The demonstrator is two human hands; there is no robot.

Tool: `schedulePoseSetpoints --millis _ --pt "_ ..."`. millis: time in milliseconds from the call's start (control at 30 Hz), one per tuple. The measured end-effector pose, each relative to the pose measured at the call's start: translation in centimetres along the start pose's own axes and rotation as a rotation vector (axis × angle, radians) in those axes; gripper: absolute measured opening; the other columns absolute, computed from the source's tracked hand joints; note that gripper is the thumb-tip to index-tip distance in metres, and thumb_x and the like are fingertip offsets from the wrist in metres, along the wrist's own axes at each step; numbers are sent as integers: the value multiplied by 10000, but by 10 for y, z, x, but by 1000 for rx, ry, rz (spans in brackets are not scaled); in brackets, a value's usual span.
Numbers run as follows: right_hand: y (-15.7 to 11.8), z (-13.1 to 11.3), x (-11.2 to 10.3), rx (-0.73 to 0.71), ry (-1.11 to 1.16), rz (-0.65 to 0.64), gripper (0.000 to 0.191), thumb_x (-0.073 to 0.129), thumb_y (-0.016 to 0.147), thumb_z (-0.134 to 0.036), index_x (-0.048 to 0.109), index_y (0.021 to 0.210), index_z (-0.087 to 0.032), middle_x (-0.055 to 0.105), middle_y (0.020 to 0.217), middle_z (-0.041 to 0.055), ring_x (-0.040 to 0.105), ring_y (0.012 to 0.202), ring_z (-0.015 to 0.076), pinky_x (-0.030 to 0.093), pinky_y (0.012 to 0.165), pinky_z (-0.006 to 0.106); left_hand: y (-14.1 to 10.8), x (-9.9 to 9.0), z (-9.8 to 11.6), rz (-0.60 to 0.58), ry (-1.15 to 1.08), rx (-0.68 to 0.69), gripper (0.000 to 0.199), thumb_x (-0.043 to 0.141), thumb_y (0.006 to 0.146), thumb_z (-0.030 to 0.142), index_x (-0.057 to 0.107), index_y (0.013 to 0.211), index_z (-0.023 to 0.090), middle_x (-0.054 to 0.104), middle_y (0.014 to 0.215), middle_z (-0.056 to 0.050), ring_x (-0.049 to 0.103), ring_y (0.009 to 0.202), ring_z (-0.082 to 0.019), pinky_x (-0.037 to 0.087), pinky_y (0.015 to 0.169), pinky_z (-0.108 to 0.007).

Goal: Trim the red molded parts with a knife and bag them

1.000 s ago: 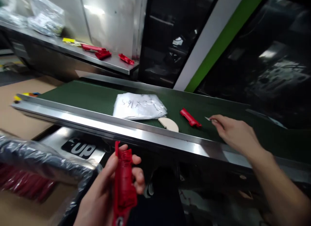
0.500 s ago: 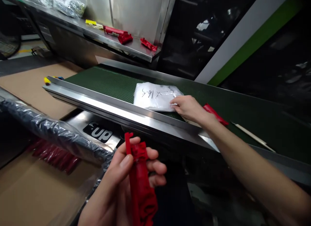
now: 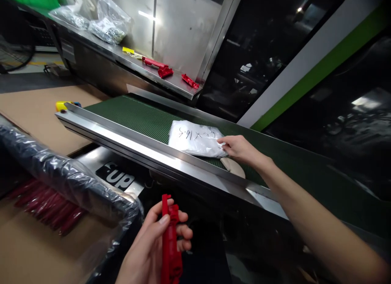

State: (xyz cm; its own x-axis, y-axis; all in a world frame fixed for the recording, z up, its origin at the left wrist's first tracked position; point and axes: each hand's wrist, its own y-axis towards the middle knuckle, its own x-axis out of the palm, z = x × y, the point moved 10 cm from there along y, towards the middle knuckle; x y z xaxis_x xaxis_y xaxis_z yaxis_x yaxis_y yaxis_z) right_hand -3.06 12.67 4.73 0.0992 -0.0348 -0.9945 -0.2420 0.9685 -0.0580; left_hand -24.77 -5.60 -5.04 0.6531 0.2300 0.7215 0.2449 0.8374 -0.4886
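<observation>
My left hand (image 3: 155, 239) is wrapped round a long red plastic part (image 3: 171, 245), held upright in front of the conveyor, with its lower end cut off by the picture edge. On the green conveyor belt (image 3: 128, 115) lies a flat white plastic bag (image 3: 194, 139) with handwritten black marks. My right hand (image 3: 240, 149) grips the near right corner of this bag between thumb and fingers. Just below that hand, a beige rounded piece (image 3: 233, 167) rests by the belt's metal side rail (image 3: 146, 143); I cannot make out its kind.
Several red plastic parts (image 3: 154, 63) and clear bags of metal hardware (image 3: 108, 29) sit on a steel shelf (image 3: 134, 64) behind the belt. At lower left, a plastic-lined carton (image 3: 76, 176) holds red wrapped pieces (image 3: 45, 202). A yellow tool (image 3: 64, 106) lies by the belt's end.
The view has shifted, so the belt and shelf sit lower. The red piece and thin stick right of my right hand no longer show; more of the beige piece does. Both hands keep their holds.
</observation>
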Motion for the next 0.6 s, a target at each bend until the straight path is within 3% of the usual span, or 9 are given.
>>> schedulePoseSetpoints --millis 167,300,433,600 --pt "-6 5 -8 97 -196 -4 233 550 955 -340 620 1087 -162 592 1172 78 581 1050 205 513 886 417 -5 8 -1 -25 24 -14 236 417 939 161 429 1174 146 658 857 -86 638 649 -188 519 567 -302" --pt "-1 11 5 183 -262 -31 294 597 924 -354 592 1144 -158 569 1190 85 573 1051 221 518 861 421 -7 9 -3 -40 16 -23 252 423 935 169 421 1185 141 654 858 -90 628 643 -186 503 562 -297" --pt "3 16 16 214 -187 -11 214 599 924 -326 616 1046 -151 598 1118 68 582 1010 197 515 855 397 -5 7 -5 -45 14 -26 267 444 922 180 417 1184 140 651 848 -88 619 626 -186 492 549 -299" --pt "-9 21 -6 186 90 182 180 641 886 -331 635 913 -153 615 1071 55 581 967 177 506 843 371 -5 8 -4 -54 55 -16 295 467 913 201 399 1193 136 639 861 -87 610 629 -183 484 553 -304"
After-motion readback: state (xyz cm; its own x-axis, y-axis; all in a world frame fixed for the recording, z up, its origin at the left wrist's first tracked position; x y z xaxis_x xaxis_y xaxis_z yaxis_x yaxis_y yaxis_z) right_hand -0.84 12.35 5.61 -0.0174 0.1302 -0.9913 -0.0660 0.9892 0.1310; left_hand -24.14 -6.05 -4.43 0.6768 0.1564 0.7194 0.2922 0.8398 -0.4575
